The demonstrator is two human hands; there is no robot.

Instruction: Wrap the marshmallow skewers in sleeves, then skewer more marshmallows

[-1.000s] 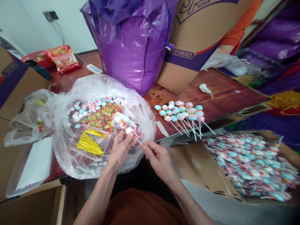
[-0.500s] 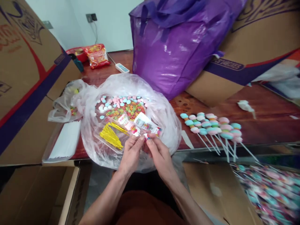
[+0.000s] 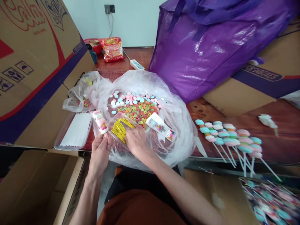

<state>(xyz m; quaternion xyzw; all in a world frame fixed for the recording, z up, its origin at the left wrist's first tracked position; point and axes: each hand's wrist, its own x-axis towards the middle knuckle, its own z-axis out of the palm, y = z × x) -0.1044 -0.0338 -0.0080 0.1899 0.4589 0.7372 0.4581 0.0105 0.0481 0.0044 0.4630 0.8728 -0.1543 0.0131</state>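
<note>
Nearest to the body, at the front edge of the table (image 3: 138,53), the left hand (image 3: 99,153) pinches the lower end of a wrapped candy (image 3: 100,122), thumb pressed against the fingers with no gap that I can see. The candy points upward and away, standing clear of the palm, between the white sticks (image 3: 76,129) and the clear tray (image 3: 114,137). This pinch should stay firm but light, I judge, so that the gathered wrapper does not open and the candy inside is not crushed.

The right hand (image 3: 137,142) reaches across the near right corner of the tray, with its fingers bent down among the yellow ties (image 3: 118,130). Its fingertips are hidden, so I cannot tell whether they are spread or already pinching a tie. Good practice here would be to separate only one tie, take it near its end, and keep the wrist low, so that the tray is not tipped and the bundle remains in order.

Just beyond the tray lie the ring candies (image 3: 140,113), and near them a white printed packet (image 3: 160,127). Farther, toward the back edge of the plastic sheet (image 3: 185,125), are the pastel candies (image 3: 133,98).
</note>
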